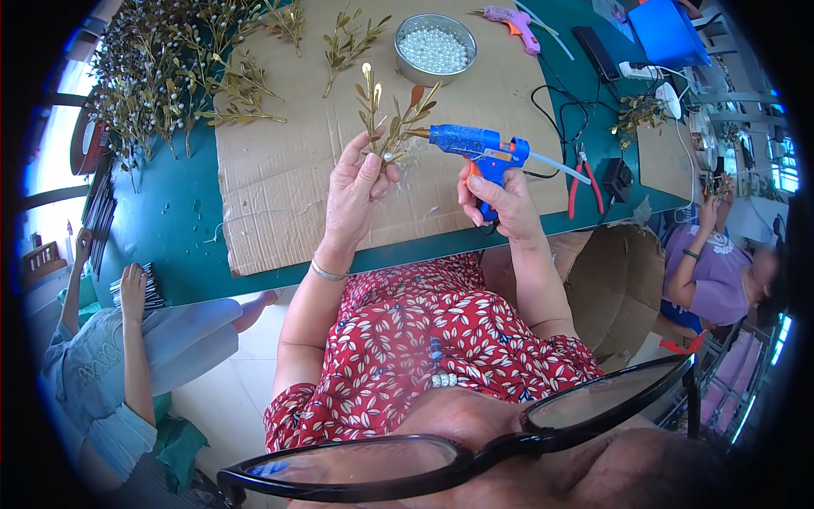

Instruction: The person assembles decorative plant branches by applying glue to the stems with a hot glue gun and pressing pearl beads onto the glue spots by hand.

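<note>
My left hand (359, 181) pinches a gold artificial leaf sprig (398, 127) by its lower stems, over the cardboard. A white pearl bead shows low on the sprig beside my thumb. In my right hand (507, 202) is a blue hot glue gun (476, 142), its orange trigger under my fingers and a clear glue stick poking out of its back. The gun's brass nozzle points left, right at the sprig's stems; whether it touches them I cannot tell. Beyond stands a round metal tin (435, 49) filled with loose white pearl beads.
Flat cardboard (280, 161) covers the green table (182, 246). Many beaded gold sprigs (157, 76) pile up at the far left. A pink glue gun (519, 29), black cords, a power strip (596, 53) and red-handled pliers (583, 182) lie to the right. Co-workers sit at both sides.
</note>
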Demonstrator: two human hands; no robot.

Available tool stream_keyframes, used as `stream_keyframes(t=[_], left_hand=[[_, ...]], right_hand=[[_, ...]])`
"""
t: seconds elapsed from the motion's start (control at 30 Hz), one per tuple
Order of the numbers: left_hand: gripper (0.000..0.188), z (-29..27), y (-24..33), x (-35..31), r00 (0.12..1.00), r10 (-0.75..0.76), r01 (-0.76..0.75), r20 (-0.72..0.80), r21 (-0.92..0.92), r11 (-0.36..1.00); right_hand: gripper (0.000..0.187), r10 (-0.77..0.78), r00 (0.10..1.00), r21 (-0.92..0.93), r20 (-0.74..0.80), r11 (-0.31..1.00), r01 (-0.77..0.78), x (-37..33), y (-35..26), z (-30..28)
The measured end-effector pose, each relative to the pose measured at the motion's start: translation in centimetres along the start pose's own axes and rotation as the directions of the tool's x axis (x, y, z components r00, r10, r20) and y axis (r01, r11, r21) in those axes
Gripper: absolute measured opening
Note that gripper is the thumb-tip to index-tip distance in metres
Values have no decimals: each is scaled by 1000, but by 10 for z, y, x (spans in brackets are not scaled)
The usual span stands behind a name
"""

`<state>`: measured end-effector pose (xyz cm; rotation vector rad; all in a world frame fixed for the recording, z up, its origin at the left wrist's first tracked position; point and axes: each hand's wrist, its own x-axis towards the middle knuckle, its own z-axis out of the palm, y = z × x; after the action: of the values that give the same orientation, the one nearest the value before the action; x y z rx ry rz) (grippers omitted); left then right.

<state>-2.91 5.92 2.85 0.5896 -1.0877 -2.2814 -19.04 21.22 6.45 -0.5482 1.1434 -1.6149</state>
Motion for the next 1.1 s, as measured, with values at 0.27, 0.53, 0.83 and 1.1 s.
stream_keyframes(t=[0.27, 0.53, 0.83, 1.1], left_hand=[[36, 1, 1, 0, 1000, -3, 3, 24, 17, 1000], [37, 3, -1, 0, 1000, -8, 8, -18, -14, 1000], [37, 3, -1, 1, 1000, -2, 2, -15, 2, 1000], [37, 0, -1, 2, 1000, 14, -14, -25, 7, 1000]], right_hand=[[17, -29, 1000, -9, 6, 1000, 29, 0, 1, -3], [16, -17, 1000, -36, 3, 999, 17, -1, 0, -4], [16, -23, 1000, -34, -2, 999, 23, 1, -1, -3], [16, 4, 1000, -56, -1, 998, -4, 0, -3, -3]])
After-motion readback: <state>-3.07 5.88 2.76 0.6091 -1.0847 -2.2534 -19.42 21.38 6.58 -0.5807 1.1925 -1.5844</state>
